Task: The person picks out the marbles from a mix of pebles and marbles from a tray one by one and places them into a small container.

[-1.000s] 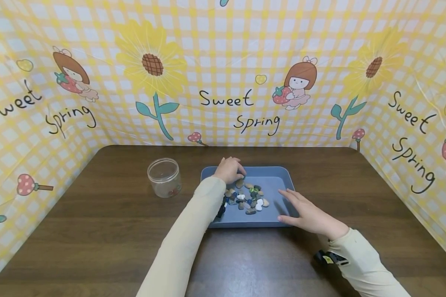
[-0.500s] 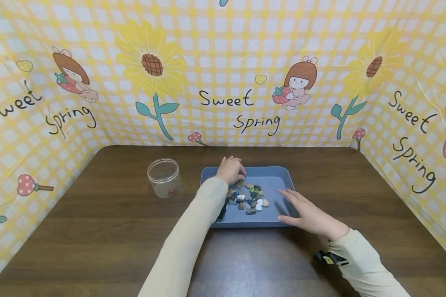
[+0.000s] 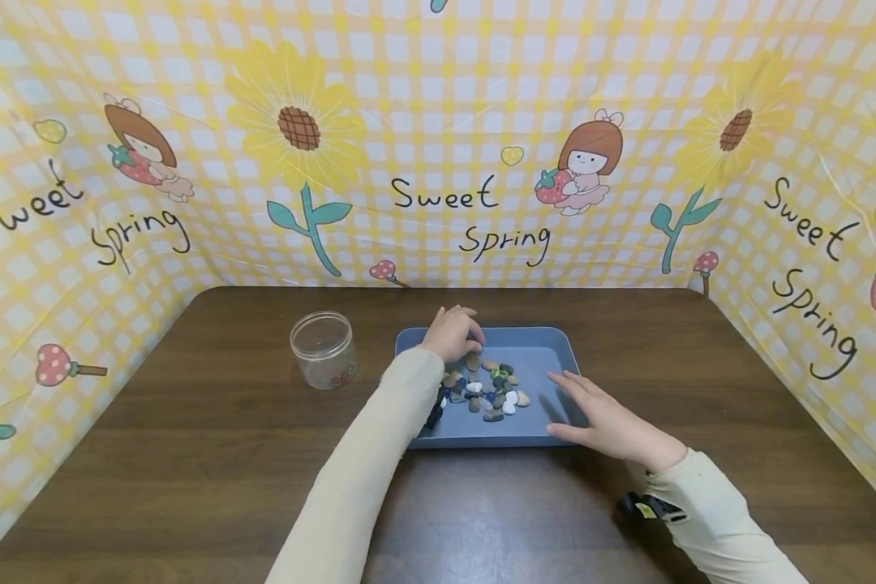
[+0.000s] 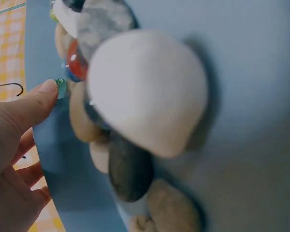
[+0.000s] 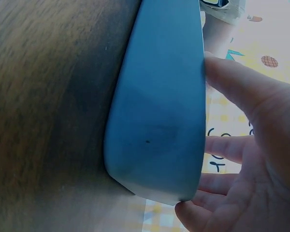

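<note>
My left hand is over the back left of a blue tray. In the left wrist view its thumb pinches a small green glass marble; the finger opposite is mostly hidden. Below the fingertips, a brown pebble lies apart from the main pile. That pile mixes pebbles, marbles and white stones, such as a large white stone and a red marble. My right hand holds nothing, its fingers spread at the tray's right side. In the right wrist view, its fingertips are along the tray's rim.
A clear round jar, without a lid, stands on the wooden table left of the tray. A few small reddish and green pieces lie at its bottom. A checked yellow cloth surrounds the table's back and sides.
My left hand has shifted slightly to the right and back, staying over the same corner. The right hand, tray and jar have kept their places.
</note>
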Tool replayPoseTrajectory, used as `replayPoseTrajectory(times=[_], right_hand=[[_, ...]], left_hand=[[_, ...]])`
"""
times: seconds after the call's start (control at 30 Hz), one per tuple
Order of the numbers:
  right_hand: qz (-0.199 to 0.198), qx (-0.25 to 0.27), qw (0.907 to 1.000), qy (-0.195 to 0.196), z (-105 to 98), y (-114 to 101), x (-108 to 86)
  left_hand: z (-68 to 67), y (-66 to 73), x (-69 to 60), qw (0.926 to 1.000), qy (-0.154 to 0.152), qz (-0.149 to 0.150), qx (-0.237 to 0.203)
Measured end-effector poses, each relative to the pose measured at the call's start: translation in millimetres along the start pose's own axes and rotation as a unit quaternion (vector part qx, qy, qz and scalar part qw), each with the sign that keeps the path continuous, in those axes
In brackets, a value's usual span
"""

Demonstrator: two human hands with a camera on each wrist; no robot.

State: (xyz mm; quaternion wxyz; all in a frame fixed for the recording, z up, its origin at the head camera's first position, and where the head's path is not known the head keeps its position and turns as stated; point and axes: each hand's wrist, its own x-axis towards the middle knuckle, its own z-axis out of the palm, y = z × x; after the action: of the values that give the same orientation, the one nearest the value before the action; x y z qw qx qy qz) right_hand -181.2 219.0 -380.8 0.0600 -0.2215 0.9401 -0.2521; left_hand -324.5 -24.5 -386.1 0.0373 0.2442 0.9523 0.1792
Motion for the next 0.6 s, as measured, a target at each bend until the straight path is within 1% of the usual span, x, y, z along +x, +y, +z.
replayPoseTrajectory(times=[0.17, 0.3, 0.43, 0.6], right_hand=[[0.0, 0.001, 1.0, -0.001, 0, 0, -0.7], [-0.001, -0.001, 1.0, -0.002, -2, -1, -0.9], [-0.003, -0.003, 1.0, -0.002, -2, -1, -0.4], [-0.005, -0.005, 1.0, -0.001, -2, 0, -0.1]], left_hand=[[-7.4, 2.8, -3.3, 0.9996, 0.001, 0.0, -0.027], [-11.8, 5.4, -5.3, 0.9995, 0.002, -0.001, -0.033], [-15.6, 7.2, -6.7, 0.9993, 0.011, 0.0, -0.036], [-21.9, 8.7, -9.7, 0.9988, 0.022, 0.012, -0.043]])
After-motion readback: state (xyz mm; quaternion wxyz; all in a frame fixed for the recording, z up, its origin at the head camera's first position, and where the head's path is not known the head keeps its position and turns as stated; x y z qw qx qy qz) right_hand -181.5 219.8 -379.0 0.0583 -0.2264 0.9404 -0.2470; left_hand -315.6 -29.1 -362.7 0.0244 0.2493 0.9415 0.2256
